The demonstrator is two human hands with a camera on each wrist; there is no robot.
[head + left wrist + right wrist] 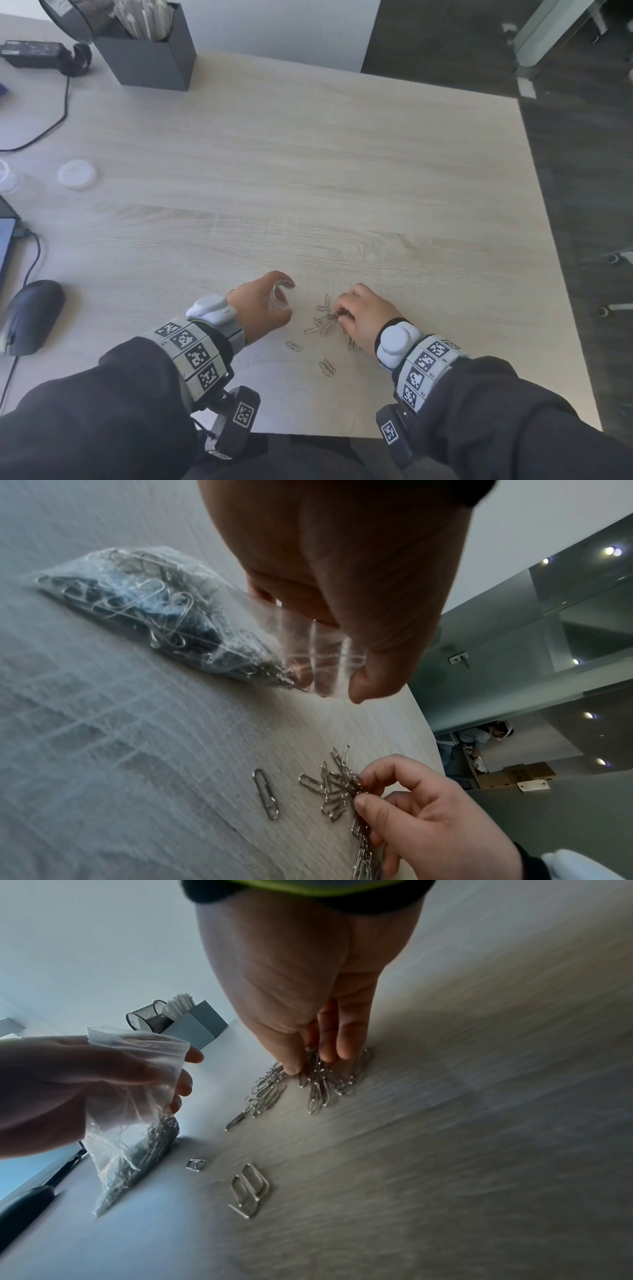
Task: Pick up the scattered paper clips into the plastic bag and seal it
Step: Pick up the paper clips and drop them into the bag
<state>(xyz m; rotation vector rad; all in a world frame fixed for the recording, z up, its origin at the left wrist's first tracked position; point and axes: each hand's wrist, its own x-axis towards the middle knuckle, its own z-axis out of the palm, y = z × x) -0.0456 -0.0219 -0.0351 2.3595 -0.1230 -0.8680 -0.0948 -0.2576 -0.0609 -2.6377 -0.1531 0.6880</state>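
My left hand (270,308) holds the mouth of a clear plastic bag (143,610), fingers curled round its rim (137,1053). The bag's lower part lies on the table with several paper clips inside. A few centimetres to the right, my right hand (363,315) pinches a bunch of silver paper clips (325,320) out of a small pile (318,1080) on the wooden table (342,171). Loose clips lie nearer me: a single clip (293,346) and a pair (327,368), also seen in the right wrist view (250,1188).
A black mouse (32,315) sits at the left edge, with a laptop corner (5,246) behind it. A white lid (77,174), a grey paper holder (154,44) and a power adapter (34,53) stand at the far left. The table's right edge (555,240) drops to dark floor.
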